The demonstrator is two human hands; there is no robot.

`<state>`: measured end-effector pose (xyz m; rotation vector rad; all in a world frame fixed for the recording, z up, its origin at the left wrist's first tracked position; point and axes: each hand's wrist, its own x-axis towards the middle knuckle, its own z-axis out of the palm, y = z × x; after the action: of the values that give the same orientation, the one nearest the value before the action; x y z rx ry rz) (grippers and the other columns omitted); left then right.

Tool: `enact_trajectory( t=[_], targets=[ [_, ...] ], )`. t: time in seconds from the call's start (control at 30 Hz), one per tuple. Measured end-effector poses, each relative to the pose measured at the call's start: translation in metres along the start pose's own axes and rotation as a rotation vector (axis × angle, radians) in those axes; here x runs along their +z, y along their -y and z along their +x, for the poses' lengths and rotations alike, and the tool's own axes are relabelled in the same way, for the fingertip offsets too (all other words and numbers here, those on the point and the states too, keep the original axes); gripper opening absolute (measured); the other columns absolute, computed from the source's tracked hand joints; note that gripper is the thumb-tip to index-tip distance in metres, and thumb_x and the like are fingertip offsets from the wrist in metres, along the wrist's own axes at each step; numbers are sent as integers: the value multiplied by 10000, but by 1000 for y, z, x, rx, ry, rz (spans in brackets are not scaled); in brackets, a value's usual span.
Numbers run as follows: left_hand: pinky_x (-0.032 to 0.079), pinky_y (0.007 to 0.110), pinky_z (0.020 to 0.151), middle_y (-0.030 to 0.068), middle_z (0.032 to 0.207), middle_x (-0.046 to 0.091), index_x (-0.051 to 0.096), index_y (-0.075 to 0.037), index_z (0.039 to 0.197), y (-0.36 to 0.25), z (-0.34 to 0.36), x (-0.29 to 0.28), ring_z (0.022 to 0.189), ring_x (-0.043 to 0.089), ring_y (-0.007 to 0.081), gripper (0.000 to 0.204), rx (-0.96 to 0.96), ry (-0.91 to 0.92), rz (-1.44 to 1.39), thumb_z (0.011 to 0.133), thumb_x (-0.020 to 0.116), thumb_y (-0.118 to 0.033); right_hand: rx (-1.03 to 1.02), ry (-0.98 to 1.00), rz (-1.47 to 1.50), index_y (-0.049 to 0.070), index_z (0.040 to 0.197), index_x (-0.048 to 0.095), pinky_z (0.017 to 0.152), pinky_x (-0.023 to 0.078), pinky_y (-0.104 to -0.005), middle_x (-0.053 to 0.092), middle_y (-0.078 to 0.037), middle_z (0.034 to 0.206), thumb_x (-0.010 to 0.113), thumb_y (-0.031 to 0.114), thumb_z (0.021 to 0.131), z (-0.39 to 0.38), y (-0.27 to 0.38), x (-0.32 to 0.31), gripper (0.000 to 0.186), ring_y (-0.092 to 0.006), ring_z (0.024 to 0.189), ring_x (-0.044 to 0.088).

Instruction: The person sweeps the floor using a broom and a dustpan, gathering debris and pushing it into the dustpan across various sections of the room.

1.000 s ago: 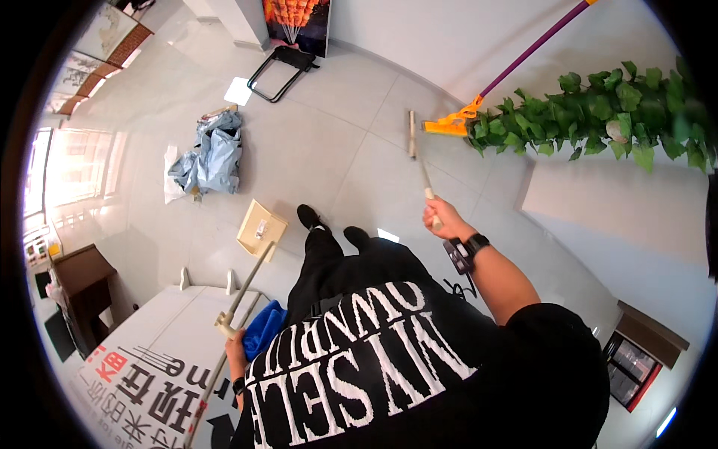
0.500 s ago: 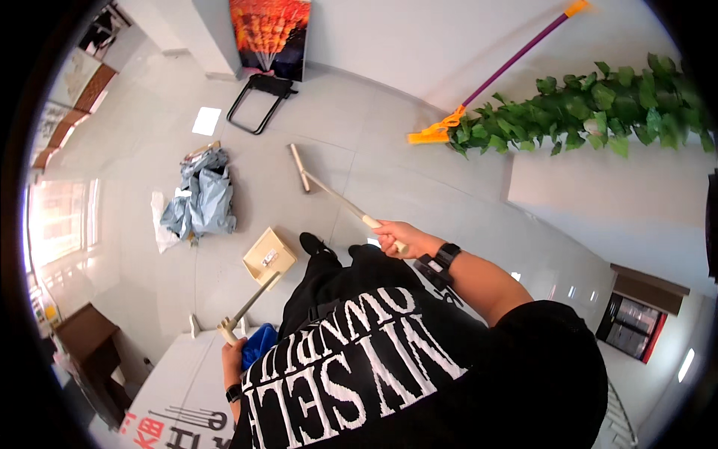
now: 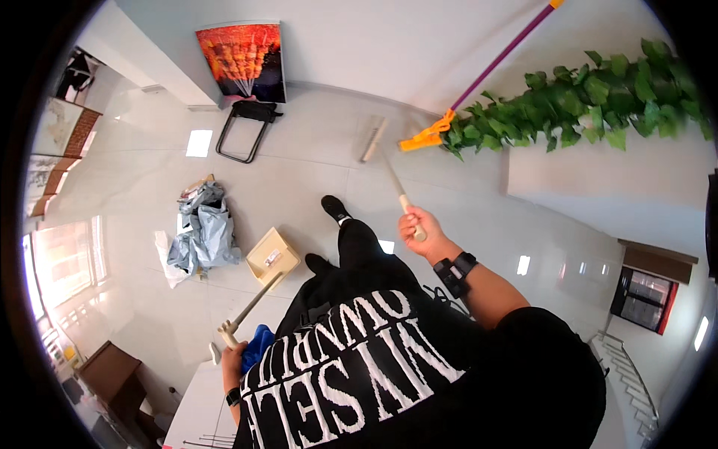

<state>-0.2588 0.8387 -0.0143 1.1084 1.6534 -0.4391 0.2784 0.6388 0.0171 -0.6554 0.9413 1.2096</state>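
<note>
Out in front, my right hand (image 3: 419,228) is wrapped round the beige grip of a broom (image 3: 393,173). Its head, slightly blurred, is over the grey tiled floor left of the orange mop's head. Low on the left, my left hand (image 3: 233,358) is closed on the upper end of a long-handled dustpan (image 3: 277,249). The beige pan lies near my feet, with a small pale label inside. A blue cloth (image 3: 259,346) sits beside my left hand; whether the fingers touch it, I cannot tell.
Grey plastic bags (image 3: 213,232) lie heaped left of the dustpan. A folded black stool (image 3: 245,131) rests below a food picture (image 3: 243,63). An orange mop (image 3: 426,138) with a purple pole leans by leafy green garland (image 3: 591,105). A white table (image 3: 198,400) is at lower left.
The broom has swung to the right, its head now closer to the orange mop. My right hand has moved right and slightly up. One foot has stepped forward; the left hand keeps its hold.
</note>
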Motion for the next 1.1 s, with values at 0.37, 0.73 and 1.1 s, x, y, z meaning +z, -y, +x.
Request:
enact_trajectory(
  t=[0.37,0.73,1.1],
  targets=[
    [406,249,490,58,666,578,581,63,760,-71,-30,31,543,512,101,282,-114,-134,-296,706,616,-212,-125,-142,-101,88,701,385,416,374,-214,419,2,528,432,92,791,134,132,120,102,-109,445,434],
    [372,248,463,-3,603,530,564,4,721,-48,-65,90,497,458,81,248,-220,-293,-499,697,634,-233,81,-321,-747,125,830,351,388,373,-229,418,-15,633,460,85,794,212,26,213,122,-98,460,439],
    [360,248,435,12,592,539,571,30,693,-43,-93,120,481,463,83,268,-280,-330,-601,683,646,-226,363,-169,-1581,149,1061,301,363,378,-276,400,-34,600,444,89,818,163,-42,191,288,-115,434,406]
  ],
)
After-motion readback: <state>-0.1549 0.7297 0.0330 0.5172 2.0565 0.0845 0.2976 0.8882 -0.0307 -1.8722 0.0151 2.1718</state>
